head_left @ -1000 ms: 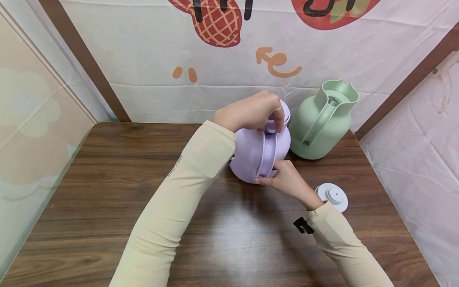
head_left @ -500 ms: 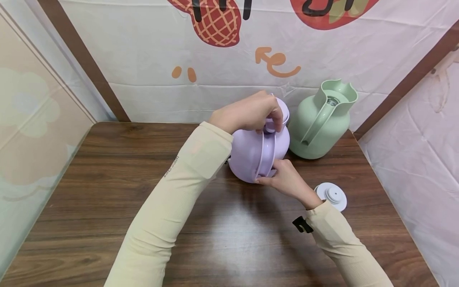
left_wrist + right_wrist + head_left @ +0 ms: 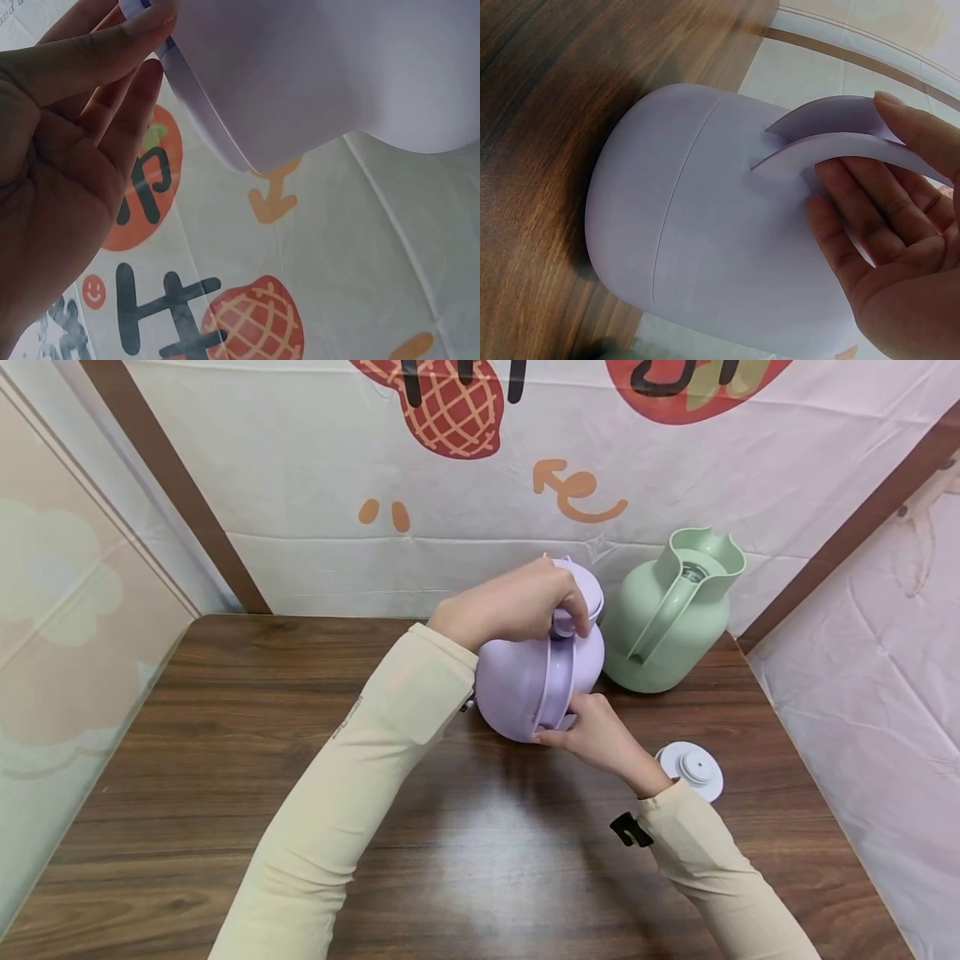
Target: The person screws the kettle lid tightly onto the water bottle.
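A lilac vacuum jug (image 3: 510, 689) stands on the wooden table, its handle (image 3: 558, 681) facing the head camera. My left hand (image 3: 513, 602) reaches over the jug's top and pinches the edge of the lilac lid (image 3: 587, 587). In the left wrist view, the left thumb (image 3: 90, 60) lies against that rim, with fingers behind it. Lower down, my right hand (image 3: 603, 739) grips the handle. The right wrist view has the right thumb (image 3: 922, 139) over the handle, the fingers (image 3: 870, 202) behind it beside the body.
A green jug (image 3: 663, 627) with an uncovered top stands right of the lilac one. A white round stopper (image 3: 693, 770) lies on the table (image 3: 225, 777) near my right wrist. A printed white curtain (image 3: 315, 460) hangs close behind both jugs.
My left wrist and forearm have shifted slightly left and down, and more of the lilac lid shows beyond the fingers. The right hand keeps its grip on the handle.
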`<control>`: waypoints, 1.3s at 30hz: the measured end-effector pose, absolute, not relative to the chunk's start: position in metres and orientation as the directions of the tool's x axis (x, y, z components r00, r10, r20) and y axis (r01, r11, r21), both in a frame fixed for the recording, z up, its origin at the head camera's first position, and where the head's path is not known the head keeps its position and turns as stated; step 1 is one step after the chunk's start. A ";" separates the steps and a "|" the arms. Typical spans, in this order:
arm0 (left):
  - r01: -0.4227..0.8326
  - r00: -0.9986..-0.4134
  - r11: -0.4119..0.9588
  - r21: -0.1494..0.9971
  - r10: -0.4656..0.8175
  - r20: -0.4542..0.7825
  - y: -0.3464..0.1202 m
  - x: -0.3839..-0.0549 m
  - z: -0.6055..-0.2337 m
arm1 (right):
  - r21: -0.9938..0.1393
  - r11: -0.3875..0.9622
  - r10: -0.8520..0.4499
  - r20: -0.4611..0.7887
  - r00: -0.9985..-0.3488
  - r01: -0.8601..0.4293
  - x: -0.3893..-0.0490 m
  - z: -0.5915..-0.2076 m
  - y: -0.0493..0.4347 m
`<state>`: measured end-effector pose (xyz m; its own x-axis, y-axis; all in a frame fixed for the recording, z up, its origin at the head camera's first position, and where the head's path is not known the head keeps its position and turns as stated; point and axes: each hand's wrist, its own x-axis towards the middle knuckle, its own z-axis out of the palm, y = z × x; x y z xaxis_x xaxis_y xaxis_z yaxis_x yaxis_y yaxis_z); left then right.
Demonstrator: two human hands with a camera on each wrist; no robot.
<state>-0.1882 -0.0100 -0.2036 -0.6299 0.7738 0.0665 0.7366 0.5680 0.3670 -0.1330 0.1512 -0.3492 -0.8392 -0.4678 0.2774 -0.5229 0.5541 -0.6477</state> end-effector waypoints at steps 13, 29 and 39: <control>0.802 -0.586 0.547 0.240 0.798 0.142 -0.009 -0.183 -0.211 | -0.651 0.558 -0.461 0.273 -0.844 -0.515 -0.132 -0.350 0.151; 0.751 -0.627 0.525 0.401 0.757 0.183 -0.022 -0.173 -0.215 | -0.654 0.559 -0.452 0.276 -0.848 -0.511 -0.131 -0.351 0.151; 0.714 -0.697 0.579 0.394 0.642 0.319 -0.033 -0.156 -0.231 | -0.650 0.564 -0.448 0.277 -0.850 -0.510 -0.130 -0.351 0.151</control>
<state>-0.1560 -0.0332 -0.2311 -0.6972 0.6418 0.3193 0.7136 0.5790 0.3943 -0.1304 0.1513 -0.3513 -0.8498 -0.4481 0.2775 -0.5095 0.5640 -0.6498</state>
